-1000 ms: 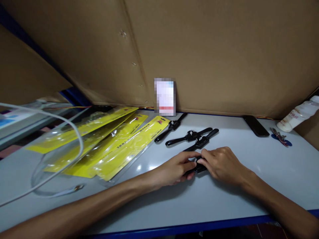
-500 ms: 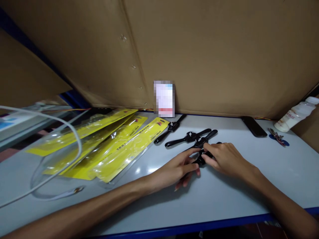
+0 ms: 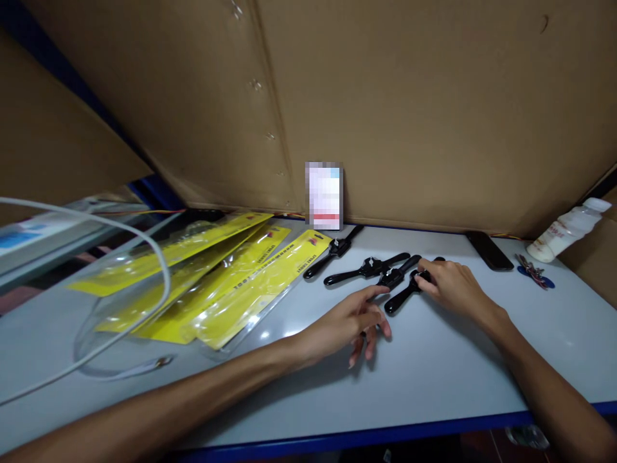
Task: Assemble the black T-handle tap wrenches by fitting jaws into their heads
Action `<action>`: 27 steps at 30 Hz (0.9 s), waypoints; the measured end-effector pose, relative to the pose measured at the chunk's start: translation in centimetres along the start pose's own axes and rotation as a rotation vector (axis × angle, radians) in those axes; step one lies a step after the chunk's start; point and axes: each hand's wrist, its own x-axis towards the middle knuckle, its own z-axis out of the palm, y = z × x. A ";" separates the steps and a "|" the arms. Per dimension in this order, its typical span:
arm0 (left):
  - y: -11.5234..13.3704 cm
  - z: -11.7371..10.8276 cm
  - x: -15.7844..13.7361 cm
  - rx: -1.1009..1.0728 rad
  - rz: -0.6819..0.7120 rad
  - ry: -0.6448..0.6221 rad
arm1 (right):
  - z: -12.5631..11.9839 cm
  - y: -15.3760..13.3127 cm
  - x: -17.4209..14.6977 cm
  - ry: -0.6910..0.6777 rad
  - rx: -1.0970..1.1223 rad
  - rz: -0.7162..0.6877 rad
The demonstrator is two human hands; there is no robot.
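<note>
My right hand (image 3: pixel 453 284) pinches the middle of a black spokeshave (image 3: pixel 398 303) lying at a slant on the table, its centre partly covered by the fingers. Just to the left, my left hand (image 3: pixel 357 323) hangs over the tabletop with fingers spread, holding nothing. Its index fingertip is close to a second spokeshave (image 3: pixel 391 277), though I cannot tell whether they touch. Farther back lie another spokeshave (image 3: pixel 371 266) and one more spokeshave (image 3: pixel 333 253) beside the packaging.
Yellow cards in clear plastic packs (image 3: pixel 263 289) fan out at left. A white cable (image 3: pixel 166 273) loops over them. At the back stands a blurred screen (image 3: pixel 324 196). A dark phone (image 3: pixel 490 251), keys (image 3: pixel 534 271) and a white bottle (image 3: pixel 566 230) are at right.
My left hand has come off the nearest spokeshave and its fingers have spread. The right hand has shifted that spokeshave a little right and back. The camera view has tilted slightly.
</note>
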 end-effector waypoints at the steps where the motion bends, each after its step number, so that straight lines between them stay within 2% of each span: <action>1: 0.0 0.1 -0.1 0.022 0.000 0.002 | 0.1 0.5 0.1 0.014 0.001 0.017; 3: -0.1 0.1 -0.2 0.137 0.041 0.061 | 0.4 1.2 0.4 0.053 0.028 0.054; 4: 0.0 -0.1 -0.2 0.249 0.107 0.134 | 0.4 1.5 0.5 0.077 0.054 0.071; 7: 0.5 -1.4 0.1 0.797 0.436 0.475 | 0.5 1.7 0.7 0.162 0.135 0.107; 8: 0.8 -2.1 0.3 1.009 0.486 0.571 | 0.5 1.6 0.7 0.186 0.156 0.111; 9: 1.2 -2.9 0.6 1.207 0.477 0.661 | 0.4 1.5 0.8 0.202 0.172 0.109; 11: 1.8 -4.5 1.1 1.531 0.308 0.727 | 0.2 1.0 0.7 0.213 0.183 0.098; 14: 2.3 -6.4 1.8 1.609 0.206 0.731 | -0.2 0.5 0.6 0.176 0.141 0.092; 17: 2.1 -7.4 2.2 1.622 0.131 0.728 | -0.5 0.4 0.5 0.097 0.067 0.123; 20: 1.8 -7.7 2.4 1.603 0.093 0.714 | -0.6 0.8 0.4 0.052 0.044 0.160; 27: 1.3 -7.7 2.4 1.475 0.084 0.662 | 0.2 1.5 0.6 0.056 0.065 0.182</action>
